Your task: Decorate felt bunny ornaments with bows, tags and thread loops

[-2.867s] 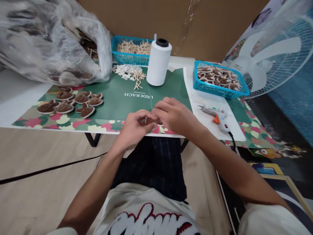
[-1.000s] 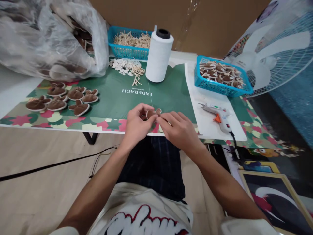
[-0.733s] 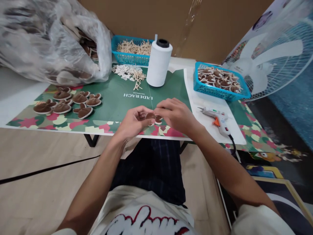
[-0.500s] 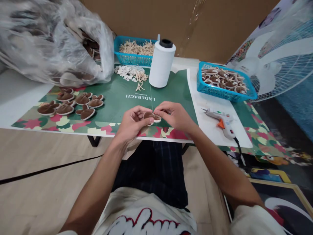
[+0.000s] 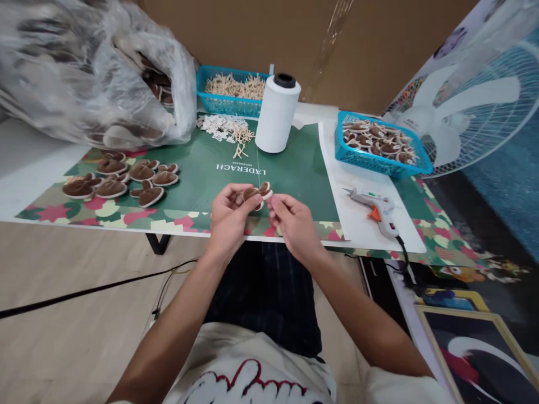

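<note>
My left hand [image 5: 229,216] grips a small brown felt bunny head [image 5: 251,194] with cream edging between thumb and fingers, its ears pointing right. Close beside the ears is my right hand [image 5: 292,221], its thumb and fingertips pinched together; what they hold, if anything, is too small to make out. A thin white thread [image 5: 258,163] runs from the big white thread cone [image 5: 278,115] down towards the bunny head. On the left of the green mat lie several similar brown bunny heads [image 5: 150,195].
Behind stand a blue basket of cream cord pieces [image 5: 236,87] and a pile of white tags [image 5: 219,124]. To the right are a blue basket of brown bunny heads [image 5: 381,140], a glue gun [image 5: 377,207] and a fan [image 5: 455,112]. A plastic bag [image 5: 105,73] fills the back left.
The bunny head has tilted, its ears now pointing up and right. My right hand has drawn down and slightly away from it, and its fingers have turned.
</note>
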Available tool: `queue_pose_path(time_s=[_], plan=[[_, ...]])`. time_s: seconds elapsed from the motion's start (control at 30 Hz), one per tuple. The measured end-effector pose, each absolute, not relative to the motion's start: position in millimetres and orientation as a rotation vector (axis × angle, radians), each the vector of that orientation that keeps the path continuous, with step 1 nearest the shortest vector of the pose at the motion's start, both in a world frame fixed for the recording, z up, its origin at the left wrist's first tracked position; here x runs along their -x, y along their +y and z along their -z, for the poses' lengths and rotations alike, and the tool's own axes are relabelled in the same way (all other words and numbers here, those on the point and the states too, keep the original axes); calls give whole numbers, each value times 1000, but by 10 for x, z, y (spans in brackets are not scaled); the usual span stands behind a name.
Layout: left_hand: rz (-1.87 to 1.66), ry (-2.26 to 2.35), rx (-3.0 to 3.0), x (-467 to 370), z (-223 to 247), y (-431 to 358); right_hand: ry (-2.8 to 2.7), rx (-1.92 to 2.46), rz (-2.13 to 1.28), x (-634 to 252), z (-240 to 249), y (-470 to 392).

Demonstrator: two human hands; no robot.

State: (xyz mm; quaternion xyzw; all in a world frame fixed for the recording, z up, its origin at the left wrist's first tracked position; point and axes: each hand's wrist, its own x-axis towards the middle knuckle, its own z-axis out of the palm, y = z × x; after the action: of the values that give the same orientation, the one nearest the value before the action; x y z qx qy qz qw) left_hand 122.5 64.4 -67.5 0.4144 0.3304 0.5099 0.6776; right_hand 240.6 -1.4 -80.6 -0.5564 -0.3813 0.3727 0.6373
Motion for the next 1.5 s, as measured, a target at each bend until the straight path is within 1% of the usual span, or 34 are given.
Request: queue_pose_path(time_s=[0.1, 0.17, 0.27, 0.43, 0.57, 0.67, 0.77, 0.83, 0.87, 0.93, 1.1, 1.17, 1.23, 1.33, 1.5], plan=[[-1132, 806, -1050, -1248, 739, 629, -1192, 1335, -368, -2284, 711, -224], [-1062, 784, -1126, -1242, 743, 616, -1438, 1268, -82, -2293, 641, -254], [-930, 694, -1206, -1216, 684, 600, -1637, 1209, 84, -2460, 521, -89], [-824, 607, -1135, -1139, 552, 631, -1854, 1265, 60, -2894, 407, 388], [-804, 651, -1049, -1075, 544, 694, -1909, 1285, -22, -3008, 546, 474], [-854, 667, -975, -1089, 602, 711, -1696, 1352, -105, -2872, 721, 320], [-956, 697, -964, -1174, 676, 693, -1265, 1430, -363, -2625, 852, 115], [-1018, 719, -971, -1247, 709, 667, -1060, 1439, -450, -2458, 899, 6], [-1044, 731, -969, -1283, 716, 652, -1022, 1444, -419, -2388, 914, -36], [-1081, 752, -965, -1340, 712, 619, -1057, 1457, -235, -2300, 931, -98], [-1073, 749, -988, -1365, 652, 572, -1533, 1334, 356, -2442, 876, -153], [-1047, 737, -1008, -1342, 636, 574, -1708, 1312, 477, -2567, 787, -141], [-1016, 719, -1036, -1320, 628, 583, -1831, 1317, 517, -2663, 663, -114], [-975, 664, -1070, -1298, 621, 602, -1917, 1338, 423, -2729, 458, -58], [-923, 629, -1054, -1260, 584, 631, -1761, 1507, -129, -2837, 248, 121]])
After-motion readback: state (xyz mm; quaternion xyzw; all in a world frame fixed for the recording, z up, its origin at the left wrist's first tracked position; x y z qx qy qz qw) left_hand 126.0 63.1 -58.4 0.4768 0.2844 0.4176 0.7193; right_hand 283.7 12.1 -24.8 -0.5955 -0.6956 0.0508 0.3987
